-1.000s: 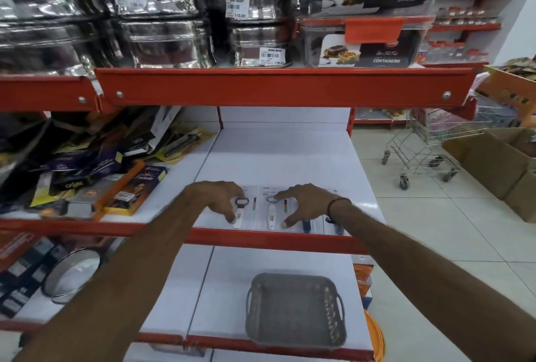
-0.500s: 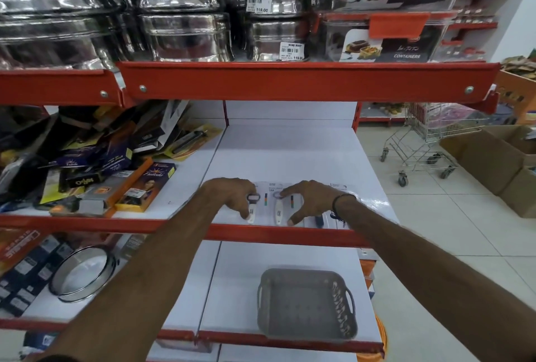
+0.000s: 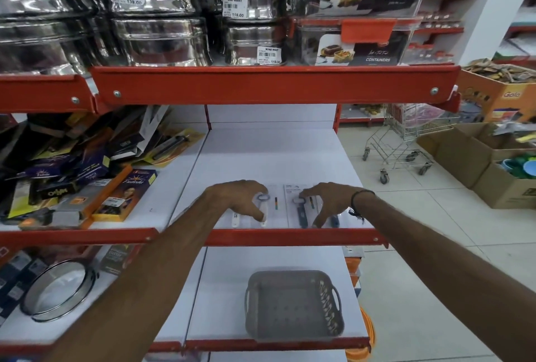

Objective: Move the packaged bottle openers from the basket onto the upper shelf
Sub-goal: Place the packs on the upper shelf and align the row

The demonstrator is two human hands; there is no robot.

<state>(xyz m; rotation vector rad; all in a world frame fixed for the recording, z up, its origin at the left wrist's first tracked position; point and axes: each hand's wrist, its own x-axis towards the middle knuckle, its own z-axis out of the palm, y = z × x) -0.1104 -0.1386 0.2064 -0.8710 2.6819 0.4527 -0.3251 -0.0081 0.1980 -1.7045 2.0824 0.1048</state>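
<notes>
Two packaged bottle openers lie flat side by side near the front edge of the white upper shelf (image 3: 275,152). My left hand (image 3: 235,199) arches over the left package (image 3: 275,205), which holds a white opener, with fingertips and thumb pressing on it. My right hand (image 3: 327,202) grips the right package (image 3: 301,216), which holds a dark blue opener, in the same way. More openers peek out under my right hand. The grey plastic basket (image 3: 249,303) stands on the lower shelf below my hands, and nothing shows inside it.
Boxed goods (image 3: 87,176) are piled on the shelf's left part. Steel tins (image 3: 162,39) and container boxes (image 3: 362,48) fill the shelf above, behind a red rail (image 3: 272,86). A sieve (image 3: 58,295) lies lower left. A trolley (image 3: 403,144) and cartons (image 3: 475,164) stand on the right.
My hands have drawn a little apart on the shelf, and the two packages under them now lie further apart. A dark blue opener now shows under the right hand.
</notes>
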